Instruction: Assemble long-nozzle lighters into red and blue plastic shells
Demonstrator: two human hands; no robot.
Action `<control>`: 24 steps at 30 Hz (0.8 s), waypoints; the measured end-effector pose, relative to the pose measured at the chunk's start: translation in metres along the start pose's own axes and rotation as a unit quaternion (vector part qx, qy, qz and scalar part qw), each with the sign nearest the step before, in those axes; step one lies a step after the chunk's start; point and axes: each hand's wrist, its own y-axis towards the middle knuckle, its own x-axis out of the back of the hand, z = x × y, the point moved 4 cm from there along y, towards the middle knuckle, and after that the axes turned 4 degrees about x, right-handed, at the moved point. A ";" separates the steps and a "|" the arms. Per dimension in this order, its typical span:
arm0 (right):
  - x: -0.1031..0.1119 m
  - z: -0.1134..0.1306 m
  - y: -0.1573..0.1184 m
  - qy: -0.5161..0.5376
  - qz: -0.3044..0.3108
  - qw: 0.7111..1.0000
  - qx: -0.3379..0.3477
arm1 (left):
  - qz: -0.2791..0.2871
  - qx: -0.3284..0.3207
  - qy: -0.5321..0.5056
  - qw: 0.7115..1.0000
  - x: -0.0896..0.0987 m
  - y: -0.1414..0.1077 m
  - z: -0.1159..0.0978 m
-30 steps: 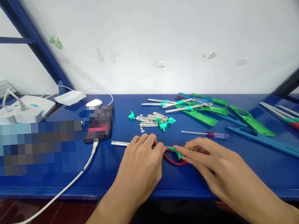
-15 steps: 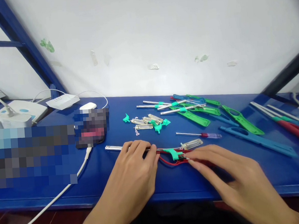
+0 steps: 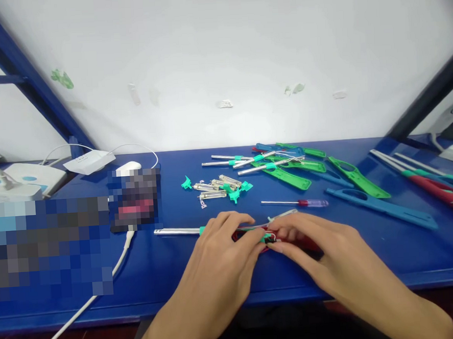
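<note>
A half-built long-nosed lighter (image 3: 178,231) lies in front of me, its metal tube pointing left and its red casing mostly hidden under my hands. My left hand (image 3: 222,264) is curled over its middle, with thumb and forefinger at the teal trigger (image 3: 267,236). My right hand (image 3: 331,250) pinches at a small black part (image 3: 270,240) beside the trigger, where a thin pale wire loops. Behind the right fingers lies a clear fuel tank (image 3: 286,215), partly covered.
A screwdriver (image 3: 312,203), loose clear tanks (image 3: 214,194) and teal triggers (image 3: 234,195) lie beyond my hands. Green casings (image 3: 359,179), blue casings (image 3: 386,208) and metal tubes (image 3: 255,169) spread to the right. Red lighters (image 3: 438,190) sit far right; a phone (image 3: 136,200) with a white cable (image 3: 117,263) is left.
My left hand has slid right along the lighter, its thumb and forefinger now at the trigger. My right hand has shifted slightly left, fingertips closer to the left ones. The view has moved a little.
</note>
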 end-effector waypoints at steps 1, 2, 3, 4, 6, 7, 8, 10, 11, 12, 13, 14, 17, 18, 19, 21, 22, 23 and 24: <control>-0.001 -0.001 0.001 -0.001 0.013 1.000 0.003 | 0.005 0.006 -0.019 1.000 -0.001 0.001 0.002; -0.001 -0.001 0.003 -0.004 0.026 1.000 0.007 | 0.008 0.013 -0.034 0.999 -0.002 0.001 0.003; -0.001 -0.002 0.004 -0.008 0.039 0.999 0.011 | 0.009 0.019 -0.045 0.999 -0.003 0.002 0.004; -0.001 -0.003 0.005 -0.013 0.050 0.999 0.014 | 0.011 0.024 -0.051 0.998 -0.003 0.002 0.005; 0.000 -0.005 0.006 -0.022 0.070 0.997 0.017 | 0.016 0.033 -0.050 0.998 -0.002 0.001 0.006; 0.000 -0.006 0.007 -0.024 0.078 0.996 0.019 | 0.021 0.036 -0.044 0.998 -0.003 0.001 0.006; 0.001 -0.006 0.008 -0.025 0.086 0.996 0.022 | 0.028 0.037 -0.036 0.998 -0.003 0.000 0.006; 0.002 -0.005 0.008 -0.027 0.099 0.994 0.029 | 0.040 0.037 -0.019 0.998 -0.004 0.000 0.005; 0.002 -0.005 0.009 -0.027 0.103 0.994 0.032 | 0.044 0.037 -0.012 0.998 -0.004 -0.001 0.005; 0.002 -0.005 0.009 -0.027 0.106 0.993 0.033 | 0.047 0.037 -0.006 0.998 -0.005 -0.001 0.005; 0.002 -0.005 0.010 -0.027 0.107 0.993 0.035 | 0.048 0.037 -0.003 0.998 -0.005 -0.001 0.005; 0.002 -0.005 0.011 -0.026 0.109 0.993 0.035 | 0.048 0.039 0.000 0.998 -0.005 -0.001 0.006; 0.002 -0.006 0.012 -0.023 0.115 0.993 0.033 | 0.039 0.041 0.005 0.998 -0.004 -0.001 0.006; 0.002 -0.007 0.013 -0.024 0.117 0.992 0.030 | 0.035 0.041 0.007 0.999 -0.003 -0.001 0.006; 0.002 -0.007 0.014 -0.025 0.118 0.992 0.025 | 0.033 0.041 0.009 0.999 -0.003 -0.001 0.006; 0.002 -0.007 0.015 -0.027 0.119 0.992 0.014 | 0.031 0.043 0.012 0.999 -0.003 0.000 0.006; 0.003 -0.007 0.016 -0.027 0.120 0.992 0.009 | 0.030 0.045 0.012 0.998 -0.004 0.000 0.006; 0.003 -0.007 0.016 -0.026 0.120 0.992 0.004 | 0.031 0.046 0.011 0.998 -0.004 0.001 0.006; 0.003 -0.006 0.017 -0.026 0.120 0.992 0.000 | 0.032 0.048 0.011 0.998 -0.004 0.001 0.006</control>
